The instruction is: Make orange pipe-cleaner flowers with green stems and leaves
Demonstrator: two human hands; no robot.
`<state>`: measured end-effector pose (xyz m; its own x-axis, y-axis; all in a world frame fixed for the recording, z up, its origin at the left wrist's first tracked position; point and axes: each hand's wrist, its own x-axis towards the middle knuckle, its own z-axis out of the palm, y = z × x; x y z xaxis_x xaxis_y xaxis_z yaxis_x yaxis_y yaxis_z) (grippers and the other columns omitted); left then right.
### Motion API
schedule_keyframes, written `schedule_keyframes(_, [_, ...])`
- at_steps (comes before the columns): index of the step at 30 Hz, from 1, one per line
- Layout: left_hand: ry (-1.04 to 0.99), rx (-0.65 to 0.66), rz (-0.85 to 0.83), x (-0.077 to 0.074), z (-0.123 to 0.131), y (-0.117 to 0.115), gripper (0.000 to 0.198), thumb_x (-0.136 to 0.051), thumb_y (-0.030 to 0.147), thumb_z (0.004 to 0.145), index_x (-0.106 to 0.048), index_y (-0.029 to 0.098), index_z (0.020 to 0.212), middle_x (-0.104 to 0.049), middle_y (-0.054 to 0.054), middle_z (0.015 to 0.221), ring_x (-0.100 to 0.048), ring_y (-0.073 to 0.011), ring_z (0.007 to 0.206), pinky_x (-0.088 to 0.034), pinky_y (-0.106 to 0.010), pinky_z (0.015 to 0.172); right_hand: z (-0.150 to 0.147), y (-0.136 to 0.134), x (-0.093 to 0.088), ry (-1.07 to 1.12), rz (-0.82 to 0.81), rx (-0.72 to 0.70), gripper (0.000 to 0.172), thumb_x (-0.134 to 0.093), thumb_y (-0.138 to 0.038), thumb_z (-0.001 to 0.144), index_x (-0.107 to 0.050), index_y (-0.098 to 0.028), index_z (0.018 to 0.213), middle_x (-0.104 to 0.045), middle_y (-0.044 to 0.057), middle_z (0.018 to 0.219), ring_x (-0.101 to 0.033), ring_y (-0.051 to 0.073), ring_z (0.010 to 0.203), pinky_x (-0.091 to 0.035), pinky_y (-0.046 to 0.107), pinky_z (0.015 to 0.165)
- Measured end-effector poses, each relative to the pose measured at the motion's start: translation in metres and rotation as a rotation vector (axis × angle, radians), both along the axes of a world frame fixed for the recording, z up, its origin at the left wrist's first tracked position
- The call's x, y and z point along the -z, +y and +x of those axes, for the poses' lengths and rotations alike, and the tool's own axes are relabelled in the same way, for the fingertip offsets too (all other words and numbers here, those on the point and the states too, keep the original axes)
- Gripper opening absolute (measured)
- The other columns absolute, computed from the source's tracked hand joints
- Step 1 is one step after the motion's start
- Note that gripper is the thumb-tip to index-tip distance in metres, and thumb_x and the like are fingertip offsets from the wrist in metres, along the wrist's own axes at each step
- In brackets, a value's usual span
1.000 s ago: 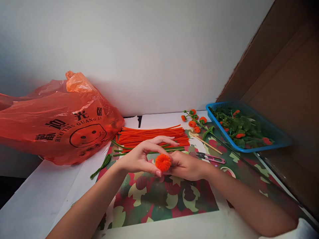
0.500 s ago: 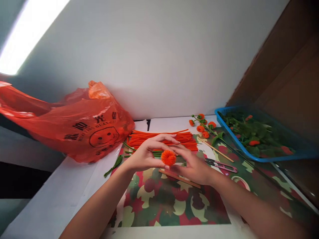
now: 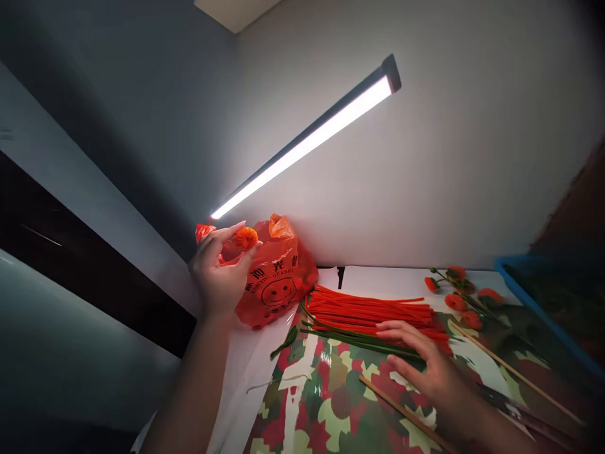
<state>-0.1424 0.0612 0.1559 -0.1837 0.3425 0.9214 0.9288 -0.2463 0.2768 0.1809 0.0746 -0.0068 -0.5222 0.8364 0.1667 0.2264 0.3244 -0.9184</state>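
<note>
My left hand (image 3: 220, 271) is raised at the mouth of the red plastic bag (image 3: 269, 277), with a fuzzy orange flower head (image 3: 246, 238) pinched between thumb and fingers. My right hand (image 3: 418, 359) hovers low over the patterned mat (image 3: 343, 403), fingers apart and holding nothing. Just beyond its fingertips lie green pipe cleaners (image 3: 350, 339) and a pile of orange-red pipe cleaners (image 3: 373, 310). Below its thumb, a thin wooden stick (image 3: 397, 407) rests on the mat.
At the right back are finished orange flowers (image 3: 456, 302) on stems, beside a blue basket (image 3: 543, 315). Scissors (image 3: 505, 403), partly behind my right arm, and another wooden stick (image 3: 515, 372) lie to the right. A lit tube lamp (image 3: 307, 145) is on the wall.
The view has swung left and up. My left hand has carried the orange flower head from between both hands over to the red bag. My right hand has let go and stays over the mat.
</note>
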Motion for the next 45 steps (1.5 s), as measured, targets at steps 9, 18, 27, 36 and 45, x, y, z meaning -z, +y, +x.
schedule_keyframes(9, [-0.120,-0.026,-0.245,-0.015,-0.030,0.032,0.033,-0.069,0.031,0.074,-0.062,0.022,0.104,-0.070,-0.004,0.102,-0.065,-0.0205,0.102,-0.048,-0.040,0.097,0.011,0.017,0.014,0.032,0.116,-0.020,0.029,-0.058,-0.046,0.085,-0.071,-0.026,0.101,-0.062,0.012,0.123,-0.059,0.031,0.116,-0.052,0.043,0.094])
schedule_keyframes(18, [-0.164,-0.036,-0.436,-0.018,-0.035,0.041,0.030,-0.063,0.029,0.073,-0.059,0.019,0.101,-0.069,-0.009,0.107,-0.062,-0.0226,0.107,-0.046,-0.041,0.096,0.026,0.009,-0.028,0.042,0.150,0.037,0.025,-0.056,-0.042,0.087,-0.071,-0.025,0.099,-0.064,0.011,0.120,-0.060,0.029,0.114,-0.051,0.043,0.097])
schedule_keyframes(27, [-0.105,-0.027,-0.596,-0.016,-0.044,0.044,0.038,-0.054,0.032,0.076,-0.060,0.016,0.110,-0.067,-0.010,0.115,-0.061,-0.0234,0.106,-0.049,-0.034,0.088,0.035,0.011,-0.034,0.052,0.170,0.033,0.026,-0.055,-0.041,0.088,-0.070,-0.024,0.101,-0.064,0.011,0.118,-0.059,0.028,0.114,-0.049,0.045,0.098])
schedule_keyframes(36, [0.008,-0.150,-0.597,-0.018,-0.057,0.056,0.039,-0.067,0.024,0.066,-0.064,0.014,0.104,-0.066,-0.008,0.119,-0.055,-0.0296,0.117,-0.039,-0.048,0.106,0.069,0.021,-0.060,-0.203,0.184,-0.055,0.029,-0.057,-0.041,0.086,-0.069,-0.023,0.106,-0.066,0.009,0.117,-0.059,0.027,0.111,-0.047,0.040,0.096])
schedule_keyframes(45, [0.346,0.154,-0.323,0.054,0.047,0.031,0.007,-0.062,0.022,0.078,-0.067,0.023,0.083,-0.070,-0.002,0.098,-0.060,-0.0232,0.101,-0.039,-0.044,0.100,0.129,0.029,-0.081,-0.534,-0.005,0.174,0.047,-0.056,-0.052,0.083,-0.064,-0.022,0.119,-0.069,0.009,0.103,-0.064,0.024,0.091,-0.049,0.030,0.074])
